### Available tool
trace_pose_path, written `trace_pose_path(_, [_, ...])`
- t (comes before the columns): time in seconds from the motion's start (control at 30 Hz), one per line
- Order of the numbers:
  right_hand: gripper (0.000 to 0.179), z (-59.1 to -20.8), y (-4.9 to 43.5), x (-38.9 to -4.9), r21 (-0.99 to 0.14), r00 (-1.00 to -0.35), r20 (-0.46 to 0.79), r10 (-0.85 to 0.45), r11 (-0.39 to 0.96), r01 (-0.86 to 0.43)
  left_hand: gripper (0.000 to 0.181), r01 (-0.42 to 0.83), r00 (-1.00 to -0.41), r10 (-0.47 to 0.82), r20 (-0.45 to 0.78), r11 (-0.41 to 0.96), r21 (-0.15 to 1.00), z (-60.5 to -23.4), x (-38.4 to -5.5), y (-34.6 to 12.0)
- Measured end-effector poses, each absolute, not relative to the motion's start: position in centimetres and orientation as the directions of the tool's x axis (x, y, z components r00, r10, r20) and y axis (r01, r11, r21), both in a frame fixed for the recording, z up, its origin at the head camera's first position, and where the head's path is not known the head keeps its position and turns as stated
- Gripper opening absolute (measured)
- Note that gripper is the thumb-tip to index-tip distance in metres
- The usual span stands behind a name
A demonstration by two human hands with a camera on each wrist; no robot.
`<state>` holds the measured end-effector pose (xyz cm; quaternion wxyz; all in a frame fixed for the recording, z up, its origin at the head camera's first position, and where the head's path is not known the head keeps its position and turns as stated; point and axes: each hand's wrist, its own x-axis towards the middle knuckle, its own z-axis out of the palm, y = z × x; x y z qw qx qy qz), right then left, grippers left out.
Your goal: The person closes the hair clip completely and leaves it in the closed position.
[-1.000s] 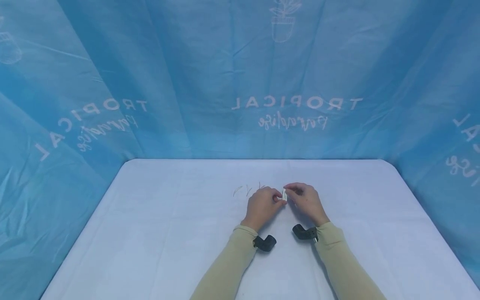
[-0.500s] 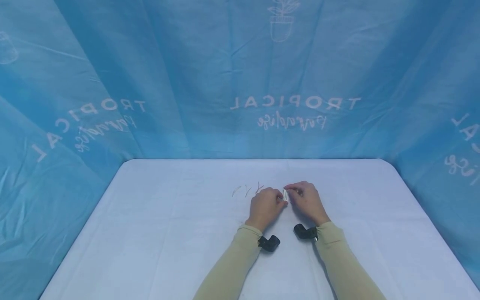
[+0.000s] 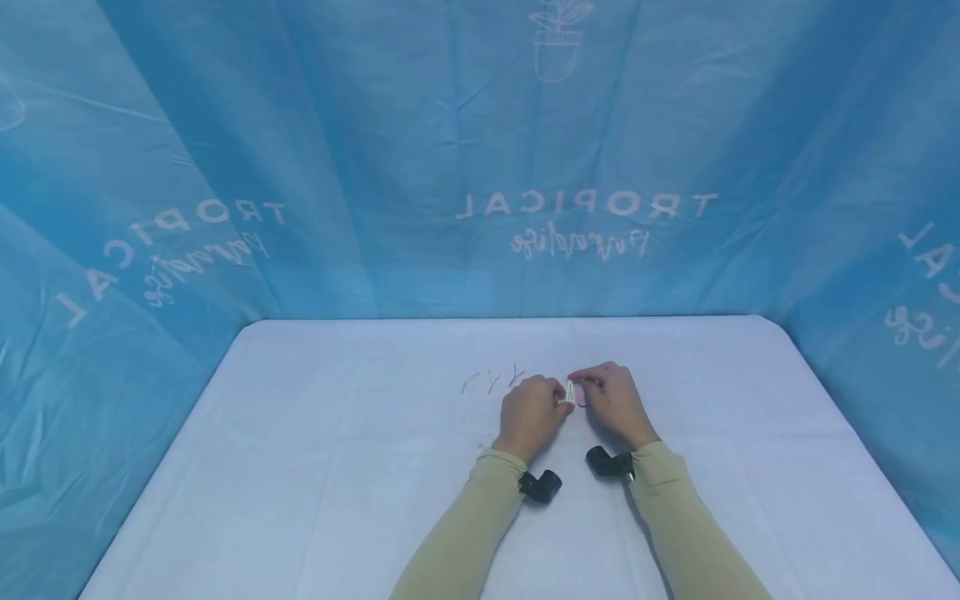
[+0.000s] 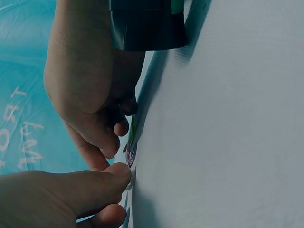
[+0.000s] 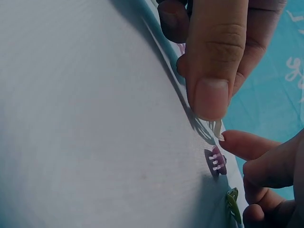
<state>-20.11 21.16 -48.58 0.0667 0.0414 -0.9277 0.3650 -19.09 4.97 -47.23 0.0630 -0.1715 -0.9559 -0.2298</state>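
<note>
Both hands meet over the white table [image 3: 360, 467], right of its middle. My left hand [image 3: 532, 412] pinches the left side of a small white claw clip [image 3: 570, 392] between thumb and finger. At its other side my right hand [image 3: 615, 404] pinches it; pale teeth show below the right thumb in the right wrist view. A pink piece [image 3: 581, 396] shows beside the right fingers. In the right wrist view a purple claw clip [image 5: 217, 161] and a green clip [image 5: 232, 205] lie near the left fingers. A green piece [image 4: 132, 128] shows below the right hand.
Several thin line-like shapes [image 3: 491, 382] stand in a row on the cloth, left of the left hand. Blue printed curtains [image 3: 420, 167] surround the table's back and sides. A black wrist camera [image 3: 540, 486] sits on the left cuff, another wrist camera [image 3: 609, 462] on the right.
My left hand has shifted slightly right toward the right hand. The pink piece now shows between the white clip and my right fingers. The right hand stays almost in place.
</note>
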Motion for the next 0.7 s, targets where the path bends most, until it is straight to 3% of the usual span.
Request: trace_pose_path(0.7, [0.028,-48.51,21.2,-19.98,-0.66,-0.983,0.18,-0.026,0.738,-0.14,0.02,0.355,-0.934,0.298,0.197,0.844,0.402,-47.56,-19.08,5.55])
